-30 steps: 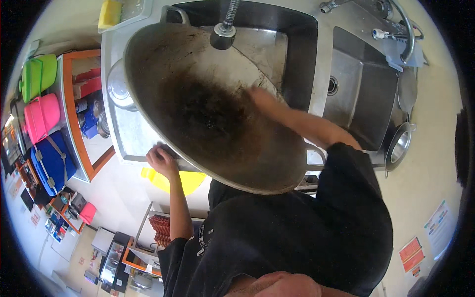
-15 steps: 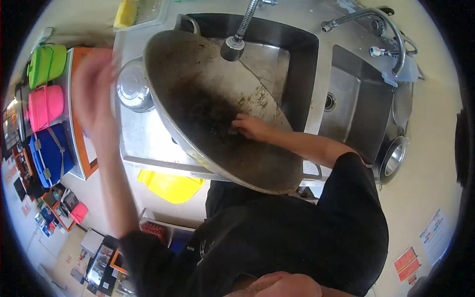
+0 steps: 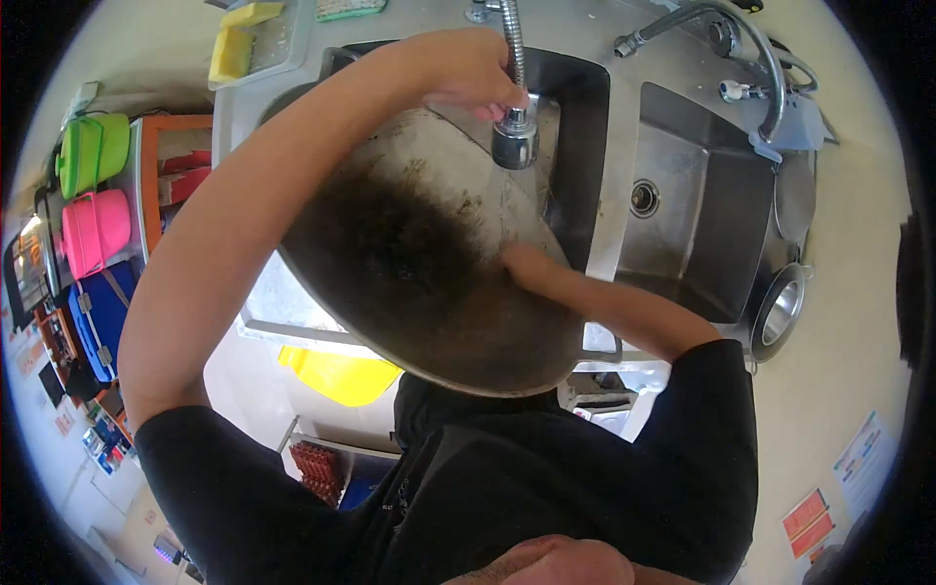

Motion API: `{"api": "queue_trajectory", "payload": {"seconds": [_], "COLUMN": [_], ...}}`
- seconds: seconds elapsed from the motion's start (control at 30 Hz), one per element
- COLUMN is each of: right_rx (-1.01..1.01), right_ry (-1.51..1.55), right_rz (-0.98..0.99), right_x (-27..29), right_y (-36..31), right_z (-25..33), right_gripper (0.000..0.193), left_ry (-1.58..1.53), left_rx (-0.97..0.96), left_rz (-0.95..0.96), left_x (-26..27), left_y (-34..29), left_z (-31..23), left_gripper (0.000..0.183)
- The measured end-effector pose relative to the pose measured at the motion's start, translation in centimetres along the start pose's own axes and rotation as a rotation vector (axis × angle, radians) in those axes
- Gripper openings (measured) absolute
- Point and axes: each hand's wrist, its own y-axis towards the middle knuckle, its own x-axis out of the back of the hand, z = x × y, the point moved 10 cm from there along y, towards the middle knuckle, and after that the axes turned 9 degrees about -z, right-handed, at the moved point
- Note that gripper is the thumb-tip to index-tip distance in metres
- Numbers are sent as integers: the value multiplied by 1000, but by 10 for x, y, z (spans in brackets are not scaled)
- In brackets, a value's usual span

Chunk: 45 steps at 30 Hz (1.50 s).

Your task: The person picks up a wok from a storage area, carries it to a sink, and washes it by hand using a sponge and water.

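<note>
A very large metal wok (image 3: 468, 336), its inside stained dark, lies tilted across the left sink basin. Over it hangs a flexible-neck faucet (image 3: 516, 146) with a chrome head. My left hand (image 3: 478, 73) reaches across the wok's far side, its fingers closed round the faucet's neck just above the head. A faint pale streak, apparently water, drops from the faucet toward my right hand (image 3: 526, 265). That hand is low inside the wok, near the stained area; its fingers are blurred and I cannot make out anything in them.
To the right is a second sink basin (image 3: 673, 205) with a curved faucet (image 3: 770, 68). Yellow sponges (image 3: 231, 54) sit in a tray (image 3: 278, 49) at the far left. Metal pans (image 3: 780, 312) hang on the right; a yellow plastic item (image 3: 341, 375) is below the counter.
My left hand has swung from the left side over to the faucet and closed on it. The faucet head has shifted right and down; the wok's near edge sits slightly lower.
</note>
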Motion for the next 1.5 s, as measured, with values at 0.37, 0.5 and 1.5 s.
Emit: {"api": "queue_trajectory", "payload": {"seconds": [0.37, 0.5, 1.5], "right_rx": [-250, -236, 22], "right_ry": [-298, -357, 56], "right_rz": [-204, -64, 32], "right_x": [33, 24, 21], "right_y": [54, 7, 0], "right_z": [-98, -74, 31], "right_gripper": [20, 19, 25], "left_ry": [163, 176, 378], "left_rx": [-34, -6, 147], "left_rz": [-8, -33, 149], "left_x": [2, 5, 41], "left_y": [7, 5, -58], "left_z": [12, 5, -47], "left_gripper": [27, 26, 41]}}
